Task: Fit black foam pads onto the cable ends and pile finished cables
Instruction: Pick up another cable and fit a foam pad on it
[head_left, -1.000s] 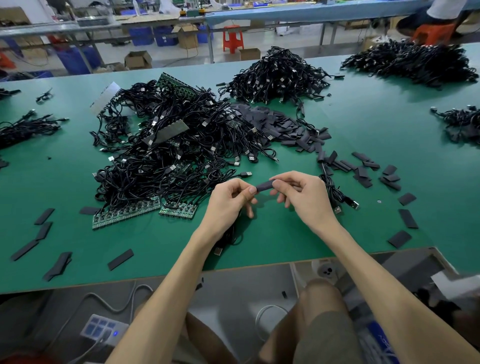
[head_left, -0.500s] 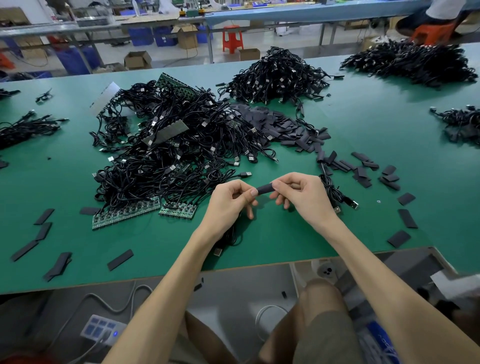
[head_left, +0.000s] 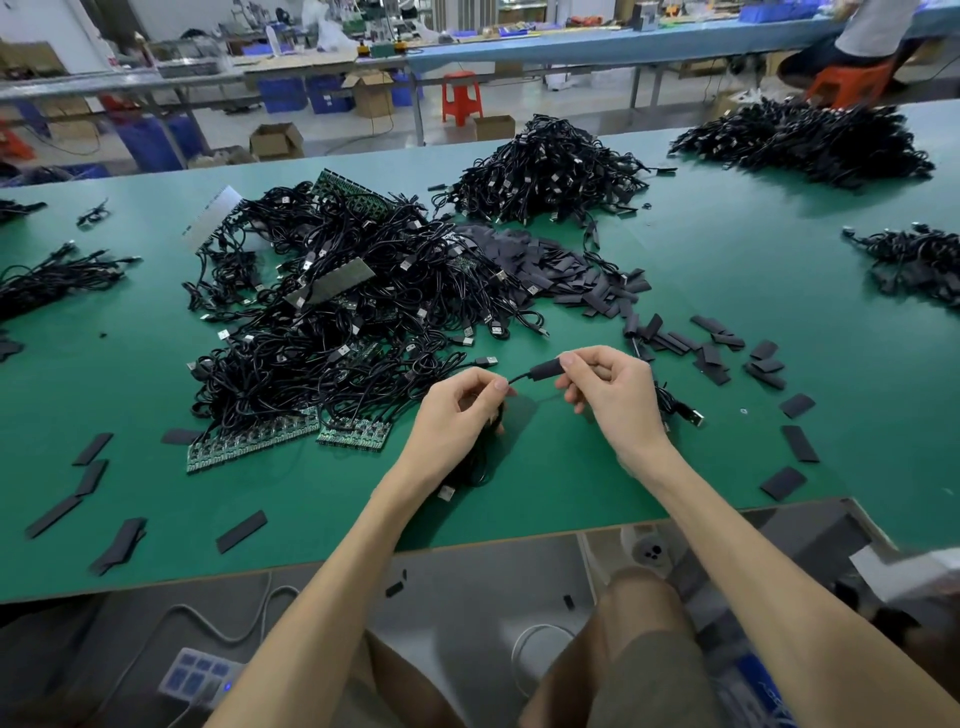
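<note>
Pinching the black foam pad (head_left: 545, 369) between thumb and forefinger, my right grip (head_left: 613, 402) holds it just above the table (head_left: 753, 270), straight ahead of me at 12 o'clock and near the front edge. My left grip (head_left: 452, 415) is closed on the thin cable (head_left: 517, 381) where it leaves the pad. The rest of that cable is bunched under my palm.

I judge this to be the fitting step, close to its end: the pad looks already sleeved over the cable end, with bare wire drawn taut between my two grips. The next move calls for a small pull along the wire to seat the pad fully. Then the right grip lets go and the left carries the cable off to a pile. The heap at 12 o'clock (head_left: 545, 166) may be the finished one, but I cannot tell for sure.

The pad's long axis runs nearly 9 to 3 o'clock, its 3 o'clock end tipped slightly away from me. The wire exits the 9 o'clock end toward my left grip. The other end is hidden under my fingertips, so I cannot tell whether the connector shows. Loose pads (head_left: 722, 353) lie scattered at 2 o'clock.
</note>
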